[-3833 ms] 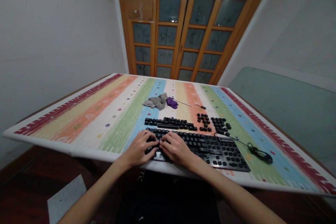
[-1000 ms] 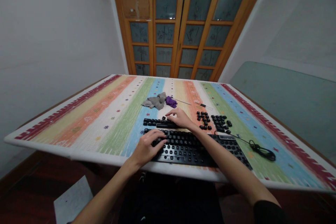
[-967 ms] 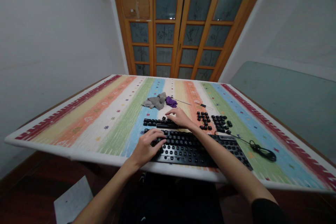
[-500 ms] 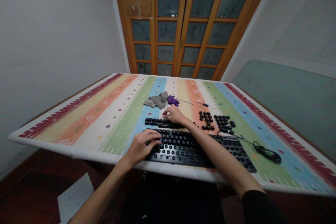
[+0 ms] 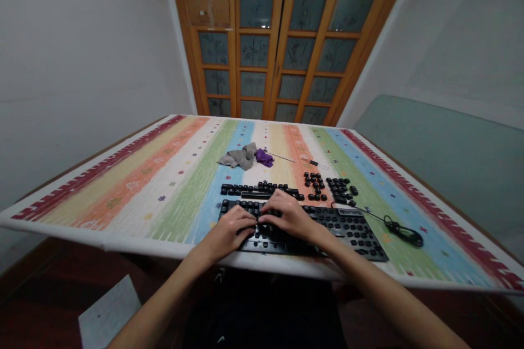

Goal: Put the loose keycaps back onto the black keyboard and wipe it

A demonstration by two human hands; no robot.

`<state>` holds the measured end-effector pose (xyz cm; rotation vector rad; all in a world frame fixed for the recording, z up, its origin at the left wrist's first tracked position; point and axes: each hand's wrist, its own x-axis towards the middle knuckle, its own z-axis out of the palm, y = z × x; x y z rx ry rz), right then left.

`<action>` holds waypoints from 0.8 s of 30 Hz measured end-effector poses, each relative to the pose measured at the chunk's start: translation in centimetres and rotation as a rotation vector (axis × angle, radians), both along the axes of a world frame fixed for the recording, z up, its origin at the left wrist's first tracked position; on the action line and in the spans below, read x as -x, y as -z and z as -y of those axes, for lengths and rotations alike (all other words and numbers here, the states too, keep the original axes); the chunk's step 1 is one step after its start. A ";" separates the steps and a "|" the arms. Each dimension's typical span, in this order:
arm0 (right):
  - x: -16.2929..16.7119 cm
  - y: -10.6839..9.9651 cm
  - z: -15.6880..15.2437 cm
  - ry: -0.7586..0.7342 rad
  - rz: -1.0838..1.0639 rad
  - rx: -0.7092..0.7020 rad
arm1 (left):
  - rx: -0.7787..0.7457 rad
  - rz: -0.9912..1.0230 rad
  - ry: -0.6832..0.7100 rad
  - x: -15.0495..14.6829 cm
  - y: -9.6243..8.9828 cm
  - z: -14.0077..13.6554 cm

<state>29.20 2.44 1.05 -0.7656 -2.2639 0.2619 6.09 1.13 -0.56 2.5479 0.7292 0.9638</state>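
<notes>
The left hand [image 5: 232,227] and right hand [image 5: 287,215] curl partway over the keyboard [image 5: 282,246], any grip hidden. Close before it runs the table edge [image 5: 164,251]; tablecloth [image 5: 123,191] spreads broadly leftward.

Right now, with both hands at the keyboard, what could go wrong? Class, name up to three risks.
1. The left hand and right hand are close together at the keyboard, so fingers could bump.
2. Loose keycaps lie just beyond it; a sweeping hand might scatter them or mix the groups.
3. The keyboard sits close to the near edge of the table, so a pull could bring it over.
</notes>
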 end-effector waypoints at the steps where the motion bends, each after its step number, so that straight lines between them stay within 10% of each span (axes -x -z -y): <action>1: -0.1 0.5 0.6 -0.002 0.016 -0.030 | 0.003 0.005 -0.007 -0.1 0.1 0.0; 13: 0.5 3.1 2.4 0.072 0.126 -0.309 | -0.012 0.130 -0.015 -0.5 0.5 0.0; 24: 0.5 2.5 3.2 0.055 0.113 -0.217 | -0.041 0.032 -0.008 0.1 0.0 0.0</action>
